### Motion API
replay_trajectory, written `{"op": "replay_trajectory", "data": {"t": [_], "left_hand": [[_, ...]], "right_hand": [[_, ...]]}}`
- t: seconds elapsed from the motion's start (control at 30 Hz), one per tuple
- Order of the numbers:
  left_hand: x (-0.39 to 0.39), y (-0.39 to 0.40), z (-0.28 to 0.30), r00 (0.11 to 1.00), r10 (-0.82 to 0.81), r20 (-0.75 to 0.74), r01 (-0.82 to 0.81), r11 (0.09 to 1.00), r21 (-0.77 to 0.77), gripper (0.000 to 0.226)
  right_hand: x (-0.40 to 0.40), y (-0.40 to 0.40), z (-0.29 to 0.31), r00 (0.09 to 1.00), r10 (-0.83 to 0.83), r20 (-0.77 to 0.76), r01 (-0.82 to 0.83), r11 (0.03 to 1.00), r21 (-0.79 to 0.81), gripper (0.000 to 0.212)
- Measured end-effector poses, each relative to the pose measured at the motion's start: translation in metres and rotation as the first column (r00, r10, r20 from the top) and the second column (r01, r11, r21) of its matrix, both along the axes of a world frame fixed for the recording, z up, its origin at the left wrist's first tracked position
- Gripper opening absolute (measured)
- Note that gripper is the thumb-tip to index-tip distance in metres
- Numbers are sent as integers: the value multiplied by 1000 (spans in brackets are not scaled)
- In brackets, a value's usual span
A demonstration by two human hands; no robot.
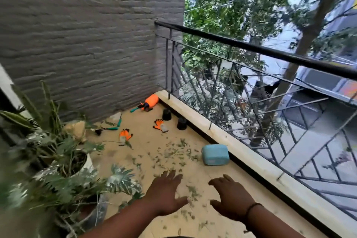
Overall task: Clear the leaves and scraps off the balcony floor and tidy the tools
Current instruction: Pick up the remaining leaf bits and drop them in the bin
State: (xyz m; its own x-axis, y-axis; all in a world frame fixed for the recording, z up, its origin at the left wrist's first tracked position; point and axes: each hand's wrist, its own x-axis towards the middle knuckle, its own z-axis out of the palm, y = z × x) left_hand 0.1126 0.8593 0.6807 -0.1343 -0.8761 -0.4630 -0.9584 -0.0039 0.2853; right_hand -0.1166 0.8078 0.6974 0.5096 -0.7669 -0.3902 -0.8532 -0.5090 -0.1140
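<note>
Small green leaf scraps (pixel 174 155) lie scattered over the tan balcony floor (pixel 148 141). My left hand (pixel 164 193) and my right hand (pixel 230 196) hover palm-down over the nearest scraps, fingers spread, holding nothing. Farther off lie two orange work gloves (pixel 125 135) (pixel 160 125), green-handled hand tools (pixel 114 126) (pixel 134 109) and an orange spray bottle (pixel 151 101) on its side in the far corner.
Potted plants (pixel 63 162) crowd the left side. A light blue box (pixel 215 154) and two small black pots (pixel 167 114) (pixel 181 123) sit along the pale curb (pixel 218 133) under the black railing (pixel 251 47). A grey brick wall (pixel 87 35) closes the back.
</note>
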Motion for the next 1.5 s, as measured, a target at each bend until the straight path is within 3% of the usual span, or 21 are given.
{"op": "replay_trajectory", "data": {"t": [0.3,0.4,0.57,0.7,0.83,1.1,1.23,1.4,1.5], "left_hand": [[92,-64,-1,995,44,85,-39,997,-62,93],[105,-77,-2,993,35,110,-29,998,-53,115],[110,-92,-1,992,42,123,-34,997,-72,98],[109,-106,-5,989,52,141,-44,997,-60,114],[111,-124,-3,989,62,133,-60,998,-21,146],[109,-182,2,961,169,217,-170,985,-12,133],[104,-208,7,936,262,234,-261,965,-37,104],[105,-212,12,906,372,200,-372,927,-40,138],[111,-209,15,883,435,177,-440,898,-14,148]], "right_hand": [[89,-52,10,1000,16,-11,-17,998,-68,60],[103,-61,9,1000,-5,-14,4,997,-72,62],[112,-78,4,999,-29,-19,28,997,-65,68],[115,-97,-1,999,0,-35,-2,997,-74,77],[121,-129,-7,998,54,-34,-55,997,-53,87],[126,-218,-11,982,189,-21,-189,982,-1,89],[123,-262,-9,965,255,-53,-255,967,7,88],[125,-301,-14,933,343,-107,-341,939,41,89],[135,-320,-16,916,381,-125,-375,925,63,89]]}}
